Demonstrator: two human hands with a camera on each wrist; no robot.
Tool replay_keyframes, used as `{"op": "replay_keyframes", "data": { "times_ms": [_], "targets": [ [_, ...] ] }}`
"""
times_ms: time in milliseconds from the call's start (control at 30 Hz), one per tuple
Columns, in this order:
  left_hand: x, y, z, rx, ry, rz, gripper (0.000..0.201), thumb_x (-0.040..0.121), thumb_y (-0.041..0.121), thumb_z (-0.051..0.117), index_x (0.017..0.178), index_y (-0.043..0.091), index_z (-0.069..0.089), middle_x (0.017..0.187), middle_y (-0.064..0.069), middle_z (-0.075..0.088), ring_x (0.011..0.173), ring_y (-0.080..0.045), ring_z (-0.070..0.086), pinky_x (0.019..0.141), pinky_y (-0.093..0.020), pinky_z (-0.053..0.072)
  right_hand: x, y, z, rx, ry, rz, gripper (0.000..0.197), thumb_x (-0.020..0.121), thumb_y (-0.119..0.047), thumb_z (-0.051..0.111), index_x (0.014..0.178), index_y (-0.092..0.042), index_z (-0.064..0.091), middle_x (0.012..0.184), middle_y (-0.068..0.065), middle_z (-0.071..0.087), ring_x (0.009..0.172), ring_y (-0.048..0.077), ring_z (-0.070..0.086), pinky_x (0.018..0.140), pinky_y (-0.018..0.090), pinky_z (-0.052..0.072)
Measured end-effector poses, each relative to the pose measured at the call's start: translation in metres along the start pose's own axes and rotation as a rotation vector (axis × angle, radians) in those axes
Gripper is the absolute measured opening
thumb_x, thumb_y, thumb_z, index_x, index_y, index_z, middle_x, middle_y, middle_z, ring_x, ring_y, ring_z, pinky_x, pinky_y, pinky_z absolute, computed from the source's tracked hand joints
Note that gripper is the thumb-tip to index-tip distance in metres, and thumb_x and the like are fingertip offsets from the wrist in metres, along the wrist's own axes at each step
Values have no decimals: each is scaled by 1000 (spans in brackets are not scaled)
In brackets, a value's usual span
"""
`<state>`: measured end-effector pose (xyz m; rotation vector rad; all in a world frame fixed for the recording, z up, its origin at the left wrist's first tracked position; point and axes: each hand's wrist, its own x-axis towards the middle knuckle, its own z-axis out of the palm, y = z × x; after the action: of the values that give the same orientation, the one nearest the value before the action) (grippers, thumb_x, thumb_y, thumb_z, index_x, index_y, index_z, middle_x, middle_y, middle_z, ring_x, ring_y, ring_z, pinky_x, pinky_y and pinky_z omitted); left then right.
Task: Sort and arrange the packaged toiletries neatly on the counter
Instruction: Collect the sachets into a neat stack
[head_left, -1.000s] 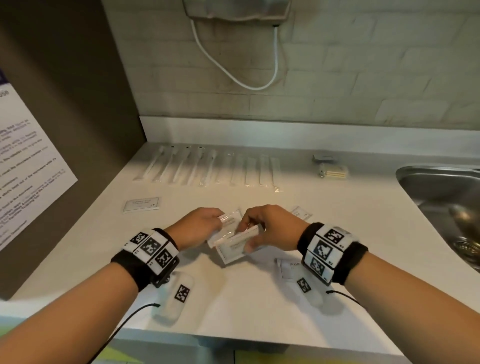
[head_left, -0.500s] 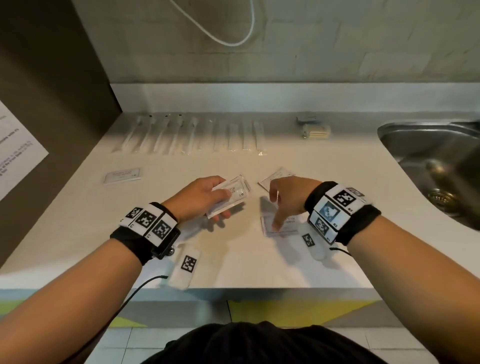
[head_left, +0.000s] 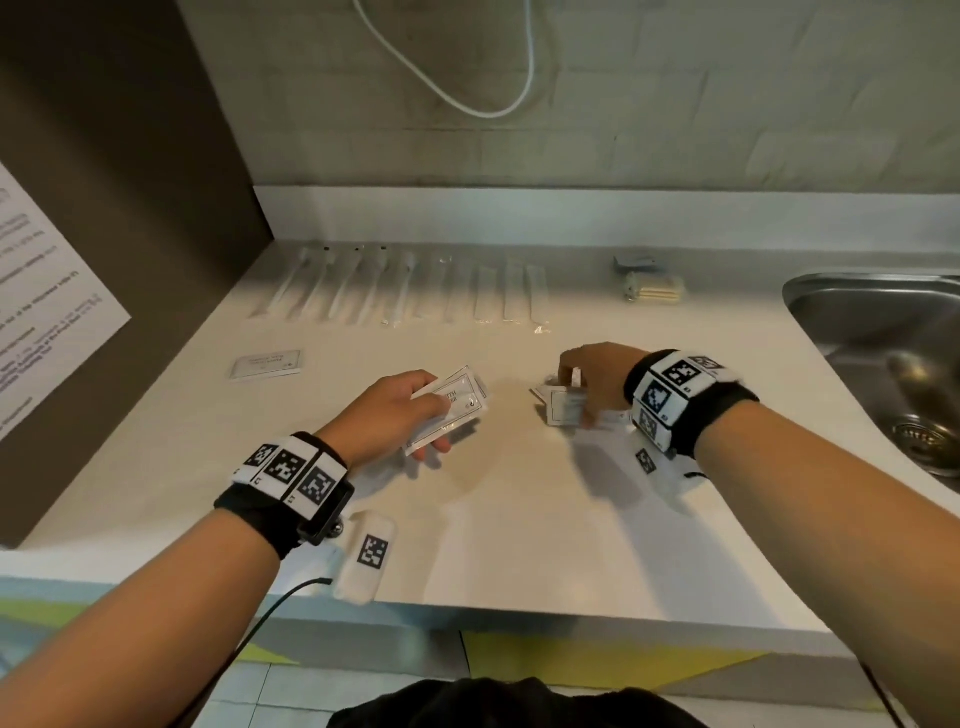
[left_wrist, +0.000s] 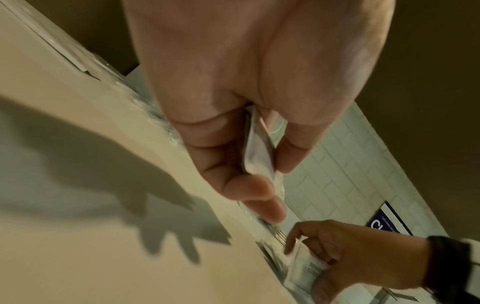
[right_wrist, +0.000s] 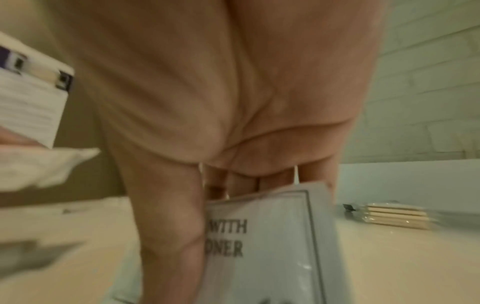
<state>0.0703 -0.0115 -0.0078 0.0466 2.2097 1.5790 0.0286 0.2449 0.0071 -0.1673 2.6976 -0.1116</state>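
Left hand above the white counter, thumb on top and fingers underneath, pinching a small stack of flat white sachets that juts to the right of the knuckles; from the left wrist, the same stack seen edge-on, squeezed between thumb and curled fingers. Right hand further right, well apart from the left, fingers curled down round another white sachet with a thin printed frame, lifted on edge at the counter; more packets partly hidden beneath the palm. From the right wrist, that sachet upright between thumb and fingers, letters "WITH" and "ONER" readable on its face. Along the back edge, a row of long clear-wrapped sticks lying side by side. To the right of the row, a small stack of pale flat packets with a grey item just behind. Alone on the left part of the counter, a single flat sachet. At the far right, a steel sink. On the brown side wall, a printed notice. Above, a white cable looping over the tiled wall.
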Motion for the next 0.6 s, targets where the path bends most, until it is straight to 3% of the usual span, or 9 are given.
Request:
{"op": "replay_keyframes", "data": {
  "times_ms": [67,100,167,233,300,367,433,500,600],
  "targets": [
    [1,2,-7,25,12,6,14,94,18,55,102,15,66,79,-21,73,63,-37,68,58,-45,49,17,3,-2,8,-39,14,81,70,-15,82,139,-22,40,132,3,56,116,25,53,102,38,42],
    [1,3,-11,41,21,10,14,95,19,55,103,15,66,81,-20,74,64,-38,69,60,-47,50,25,2,-2,-11,-66,18,84,69,-16,83,140,-23,40,133,2,56,119,25,53,105,40,41],
    [0,6,-18,53,47,20,15,95,20,54,104,15,66,86,-19,75,71,-41,71,62,-44,52,36,2,-4,-51,-71,30,70,68,-20,84,130,-19,52,126,0,61,113,23,57,101,36,43],
    [-1,7,-24,43,74,17,15,96,18,54,104,14,66,90,-19,75,75,-38,72,55,-34,53,42,0,-6,-117,-57,50,54,68,-26,84,116,-14,63,112,-1,65,98,20,58,94,33,45],
    [-2,7,-31,15,110,14,15,96,16,54,104,13,66,94,-18,75,76,-34,73,48,-28,51,46,-9,-9,-246,-26,32,51,67,-36,84,108,-13,66,104,0,65,97,22,58,93,34,47],
    [-5,5,-41,-4,150,10,16,96,16,53,106,13,66,97,-17,75,79,-32,74,48,-26,51,50,-26,-12,-253,-13,-53,44,70,-36,81,103,-13,64,107,2,66,97,22,57,91,33,48],
    [-8,3,-54,-15,191,12,17,97,17,52,108,14,65,95,-18,75,79,-33,74,49,-27,52,51,-53,-15,-110,-54,-179,36,72,-29,80,99,-16,59,107,2,63,94,20,53,86,31,45],
    [-13,2,-68,-41,239,13,18,98,16,51,108,13,65,87,-18,75,65,-27,72,48,-28,52,51,-90,-17,-10,-79,-323,39,71,-29,81,96,-19,53,102,0,58,93,19,51,82,30,43],
    [-20,1,-94,-93,327,25,18,98,11,50,109,6,63,83,-19,73,53,-14,67,43,-24,49,67,-148,-13,55,-46,-484,37,75,-25,78,104,-14,58,102,1,58,90,18,51,75,27,44]
  ]
}}
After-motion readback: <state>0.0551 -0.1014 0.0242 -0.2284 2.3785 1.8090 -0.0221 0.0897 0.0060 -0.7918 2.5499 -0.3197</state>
